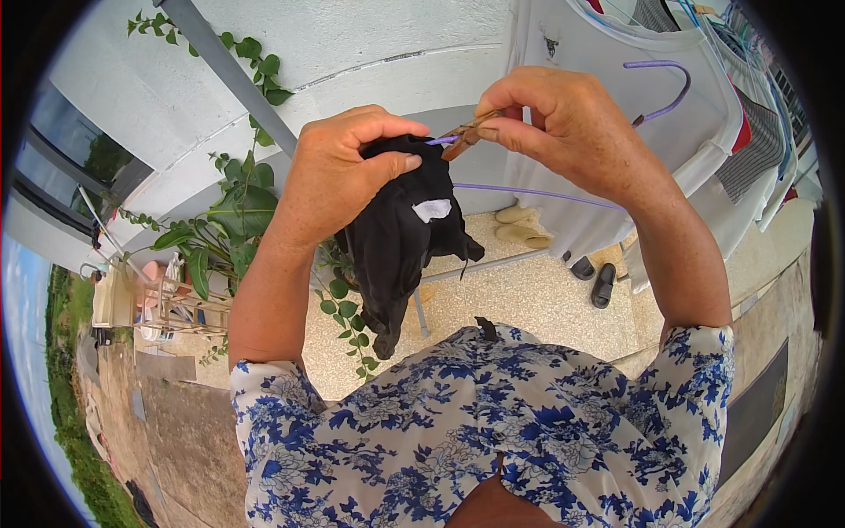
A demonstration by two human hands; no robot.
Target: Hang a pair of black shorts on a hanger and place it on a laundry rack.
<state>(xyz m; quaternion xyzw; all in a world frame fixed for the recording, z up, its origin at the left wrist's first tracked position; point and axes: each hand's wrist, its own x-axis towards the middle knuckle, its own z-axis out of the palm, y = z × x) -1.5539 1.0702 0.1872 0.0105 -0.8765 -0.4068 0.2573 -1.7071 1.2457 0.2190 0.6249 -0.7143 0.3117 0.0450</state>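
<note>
My left hand (340,168) pinches the upper edge of a black cloth garment (396,244) between thumb and fingers. The garment hangs down in folds and has a white tag (432,210). The end of a purple hanger (538,191) reaches the garment's top edge. Its hook (676,72) shows beyond my right forearm, and part of its frame is hidden by that hand and arm. My right hand (558,125) grips a wooden clothespin (465,137) between thumb and fingers. The pin's tip is at the hanger's end, beside the cloth; whether it bites the cloth I cannot tell.
At right hangs a white shirt (574,132), with a striped garment (752,145) and other clothes behind. A grey pole (228,69) slants at upper left. Leafy plants (244,204) stand by the wall. Black slippers (603,285) and beige shoes (521,234) lie on the floor.
</note>
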